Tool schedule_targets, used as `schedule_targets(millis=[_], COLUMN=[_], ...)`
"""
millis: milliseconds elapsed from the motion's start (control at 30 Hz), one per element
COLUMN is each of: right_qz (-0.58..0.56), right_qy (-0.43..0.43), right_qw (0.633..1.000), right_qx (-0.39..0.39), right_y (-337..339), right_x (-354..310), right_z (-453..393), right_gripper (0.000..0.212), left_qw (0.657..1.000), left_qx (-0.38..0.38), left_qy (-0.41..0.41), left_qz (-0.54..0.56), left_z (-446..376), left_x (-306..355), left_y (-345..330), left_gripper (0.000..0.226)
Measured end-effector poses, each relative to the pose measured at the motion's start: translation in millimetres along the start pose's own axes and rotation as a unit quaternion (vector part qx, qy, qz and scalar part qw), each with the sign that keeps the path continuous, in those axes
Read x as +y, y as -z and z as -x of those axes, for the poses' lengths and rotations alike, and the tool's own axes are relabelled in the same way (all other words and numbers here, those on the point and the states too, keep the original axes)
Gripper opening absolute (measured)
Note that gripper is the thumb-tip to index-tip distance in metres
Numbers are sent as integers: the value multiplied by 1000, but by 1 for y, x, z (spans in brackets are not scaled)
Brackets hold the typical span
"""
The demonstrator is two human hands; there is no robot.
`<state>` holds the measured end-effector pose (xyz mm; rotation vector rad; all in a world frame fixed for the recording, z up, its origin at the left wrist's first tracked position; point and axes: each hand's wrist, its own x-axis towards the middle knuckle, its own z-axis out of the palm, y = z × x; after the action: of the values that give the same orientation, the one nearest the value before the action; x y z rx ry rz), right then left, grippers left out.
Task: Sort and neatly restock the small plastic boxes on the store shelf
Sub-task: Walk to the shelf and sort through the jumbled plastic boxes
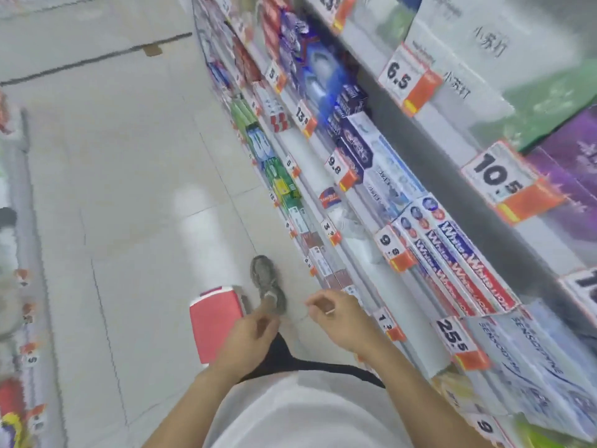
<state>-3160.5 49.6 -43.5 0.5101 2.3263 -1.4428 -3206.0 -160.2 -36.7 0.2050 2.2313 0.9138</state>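
Small plastic boxes cannot be told apart for certain in this blurred view; the likeliest place for them is the gap low on the shelf (349,234) right of centre, where pale, clear-looking packs (350,226) lie in a loose heap behind the 3-something price tag (331,229), though the blur leaves their make uncertain. Both hands hang low in the lower middle of the frame, in front of the person's shorts. The left hand (250,339) has its fingers curled inward and seems to hold nothing, though the blur makes that a judgement. The right hand (336,318), just beside the shelf edge, has its fingers bent with the fingertips drawn together, perhaps pinching something thin; I cannot tell what, if anything, it grips. To do this step well, the person should probably stoop to the untidy gap, free both hands, gather the loose packs by kind, and set them upright and face-out in rows flush with the shelf lip, matching each group to its tag. Around them, long toothpaste cartons (465,263) with red and blue print lie stacked at the right, green cartons (281,182) run along a lower tier toward the centre, and orange-edged price tags jut from each rail. A red bin or basket (214,321) stands on the floor beside a grey shoe (268,282) in the lower middle. The jutting tags and the overhanging upper shelves crowd any reach into the gap, and the basket sits close to the feet.
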Motion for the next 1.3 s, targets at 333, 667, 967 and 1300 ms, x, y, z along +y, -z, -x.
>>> schedule_targets(millis=[333, 667, 967, 1300], right_qz=[-121, -161, 29, 182], right_qy=[-113, -123, -29, -33], right_qw=[969, 924, 835, 746], right_qx=[185, 326, 549, 640], right_y=[19, -20, -21, -44], right_x=[-16, 82, 171, 204], right_z=[-122, -244, -340, -373], right_gripper=[6, 12, 23, 44], left_qw=[968, 912, 829, 780], left_qx=[-144, -163, 38, 6], left_qy=[-144, -290, -512, -557], left_qz=[-144, -239, -221, -285], left_z=[-230, -402, -537, -602], left_x=[77, 42, 14, 25], left_y=[94, 18, -62, -83], left_gripper=[13, 19, 36, 48])
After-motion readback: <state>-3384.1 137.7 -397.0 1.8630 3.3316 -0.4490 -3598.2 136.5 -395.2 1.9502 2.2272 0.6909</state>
